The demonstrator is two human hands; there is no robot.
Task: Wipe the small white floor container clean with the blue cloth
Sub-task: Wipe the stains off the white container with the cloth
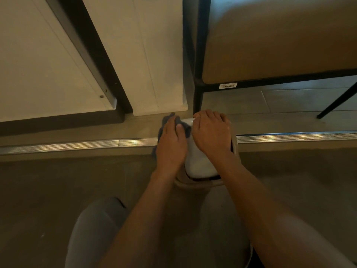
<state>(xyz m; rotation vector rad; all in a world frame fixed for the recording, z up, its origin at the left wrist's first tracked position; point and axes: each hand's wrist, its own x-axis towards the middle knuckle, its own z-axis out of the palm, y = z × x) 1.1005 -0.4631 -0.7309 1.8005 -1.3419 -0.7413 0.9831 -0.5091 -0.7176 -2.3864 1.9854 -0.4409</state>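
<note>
The small white container (199, 161) stands on the floor just below a step, with a white swing lid inside a beige rim. My left hand (171, 144) presses the blue cloth (166, 120) against the container's left side, thumb over the cloth. Cloth edges show above and to the left of that hand. My right hand (211, 130) rests on the top right of the lid with fingers curved over its far edge. Most of the container's body is hidden under my forearms.
A metal-edged step (77, 146) runs across the floor behind the container. A chair with a black frame (199, 93) and beige cushion (280, 45) stands at the back right. White panelled doors (58, 64) fill the back left. My grey-clad knee (96, 229) is at the bottom.
</note>
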